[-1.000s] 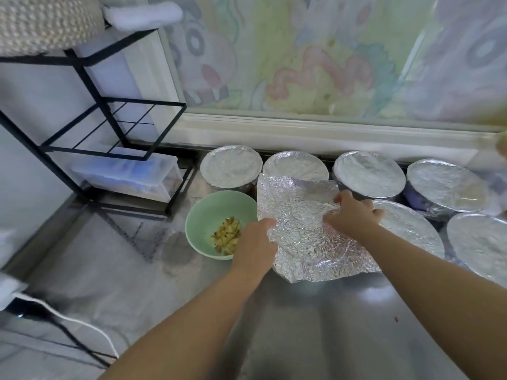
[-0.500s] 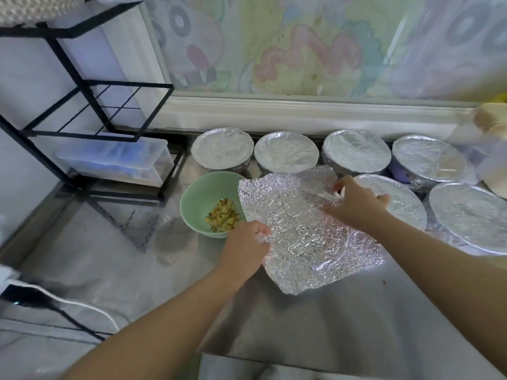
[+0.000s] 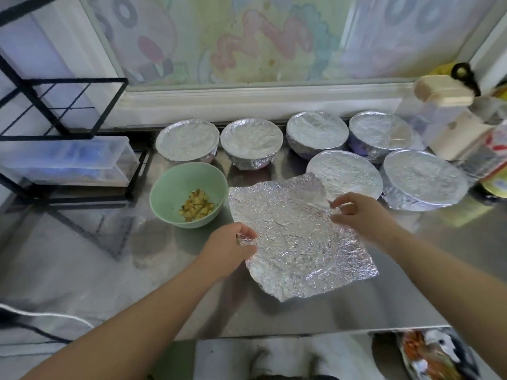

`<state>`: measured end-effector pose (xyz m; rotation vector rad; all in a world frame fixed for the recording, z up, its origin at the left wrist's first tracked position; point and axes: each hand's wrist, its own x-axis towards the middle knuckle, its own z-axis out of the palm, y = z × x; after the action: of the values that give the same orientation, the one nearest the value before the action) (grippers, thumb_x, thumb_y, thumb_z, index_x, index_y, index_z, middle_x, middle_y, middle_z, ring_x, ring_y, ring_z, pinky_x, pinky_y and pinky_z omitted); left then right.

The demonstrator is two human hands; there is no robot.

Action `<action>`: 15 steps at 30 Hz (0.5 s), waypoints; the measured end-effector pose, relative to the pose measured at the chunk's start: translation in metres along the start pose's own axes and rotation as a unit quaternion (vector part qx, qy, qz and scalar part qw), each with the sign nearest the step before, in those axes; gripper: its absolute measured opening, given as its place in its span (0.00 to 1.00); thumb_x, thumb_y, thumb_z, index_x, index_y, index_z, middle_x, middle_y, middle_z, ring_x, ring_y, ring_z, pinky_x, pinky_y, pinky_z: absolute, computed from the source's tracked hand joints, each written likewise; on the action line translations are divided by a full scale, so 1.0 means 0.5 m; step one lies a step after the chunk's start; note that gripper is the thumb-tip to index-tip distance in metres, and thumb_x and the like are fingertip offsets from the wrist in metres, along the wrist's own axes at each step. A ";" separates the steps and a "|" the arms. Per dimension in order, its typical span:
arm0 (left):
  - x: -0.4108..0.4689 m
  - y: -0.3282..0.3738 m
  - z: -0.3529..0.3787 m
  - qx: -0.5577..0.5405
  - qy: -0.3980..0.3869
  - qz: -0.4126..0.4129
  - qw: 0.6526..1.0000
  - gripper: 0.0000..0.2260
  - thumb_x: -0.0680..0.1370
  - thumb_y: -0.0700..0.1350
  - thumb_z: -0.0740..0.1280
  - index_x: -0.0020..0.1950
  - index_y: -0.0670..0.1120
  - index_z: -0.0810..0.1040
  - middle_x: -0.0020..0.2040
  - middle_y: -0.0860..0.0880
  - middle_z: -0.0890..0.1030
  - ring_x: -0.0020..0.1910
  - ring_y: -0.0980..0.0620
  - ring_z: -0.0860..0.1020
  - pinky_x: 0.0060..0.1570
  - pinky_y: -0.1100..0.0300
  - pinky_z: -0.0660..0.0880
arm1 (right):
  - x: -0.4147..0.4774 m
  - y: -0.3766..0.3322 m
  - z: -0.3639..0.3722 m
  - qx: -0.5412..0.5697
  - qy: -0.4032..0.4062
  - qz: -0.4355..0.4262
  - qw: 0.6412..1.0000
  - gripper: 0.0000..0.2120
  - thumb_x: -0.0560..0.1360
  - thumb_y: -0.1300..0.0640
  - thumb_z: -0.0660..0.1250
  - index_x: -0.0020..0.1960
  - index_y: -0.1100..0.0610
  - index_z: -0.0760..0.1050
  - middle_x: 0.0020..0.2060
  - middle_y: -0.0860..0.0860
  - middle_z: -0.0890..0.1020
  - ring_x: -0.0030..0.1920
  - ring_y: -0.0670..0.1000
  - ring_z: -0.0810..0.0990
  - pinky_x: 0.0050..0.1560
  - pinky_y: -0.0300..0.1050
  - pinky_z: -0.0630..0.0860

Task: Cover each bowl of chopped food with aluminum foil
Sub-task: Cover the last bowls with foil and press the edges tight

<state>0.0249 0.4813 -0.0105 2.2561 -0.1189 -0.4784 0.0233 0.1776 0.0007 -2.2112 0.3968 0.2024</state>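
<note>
A crinkled sheet of aluminum foil (image 3: 290, 239) is held just above the steel counter (image 3: 82, 264), right of an uncovered green bowl (image 3: 175, 185) with chopped yellow-brown food (image 3: 196, 205) in it. My left hand (image 3: 230, 249) pinches the foil's left edge. My right hand (image 3: 362, 215) pinches its right edge near the far corner. Several foil-covered bowls (image 3: 344, 174) stand in two rows behind the sheet, along the window ledge.
A black wire rack (image 3: 63, 105) with a clear plastic box (image 3: 65, 160) stands at the left. Clear and cream containers (image 3: 444, 116) crowd the right end. A white cable (image 3: 46, 315) lies at the near left, by the counter's front edge.
The foil sheet has come toward me and lower, off the covered bowls. Both hands kept hold of its edges. The view has tilted down, showing the counter's front edge.
</note>
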 end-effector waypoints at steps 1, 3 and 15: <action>0.000 -0.003 0.000 -0.014 -0.005 -0.003 1.000 0.08 0.75 0.44 0.75 0.51 0.53 0.80 0.31 0.57 0.73 0.30 0.58 0.72 0.37 0.63 0.73 | -0.001 0.006 -0.002 0.016 0.001 0.011 1.000 0.09 0.75 0.61 0.76 0.52 0.51 0.80 0.41 0.50 0.83 0.33 0.46 0.77 0.33 0.39 0.71; -0.002 -0.009 0.001 -0.051 -0.014 -0.017 0.998 0.09 0.74 0.43 0.76 0.51 0.52 0.80 0.33 0.57 0.74 0.31 0.57 0.72 0.42 0.57 0.78 | 0.000 0.024 0.000 0.047 0.012 0.032 0.998 0.08 0.75 0.64 0.74 0.52 0.54 0.82 0.37 0.48 0.82 0.27 0.41 0.75 0.31 0.36 0.70; -0.028 0.088 -0.002 0.168 0.151 0.220 0.949 0.10 0.79 0.46 0.68 0.60 0.52 0.77 0.60 0.53 0.70 0.53 0.55 0.72 0.59 0.59 0.69 | -0.066 -0.053 0.049 -0.147 0.148 -0.240 0.948 0.08 0.80 0.59 0.67 0.57 0.52 0.82 0.58 0.49 0.80 0.61 0.52 0.75 0.63 0.51 0.73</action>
<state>0.0155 0.4556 0.0268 2.5013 -0.5676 0.1377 0.0012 0.2193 0.0141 -2.5651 -0.0269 -0.3609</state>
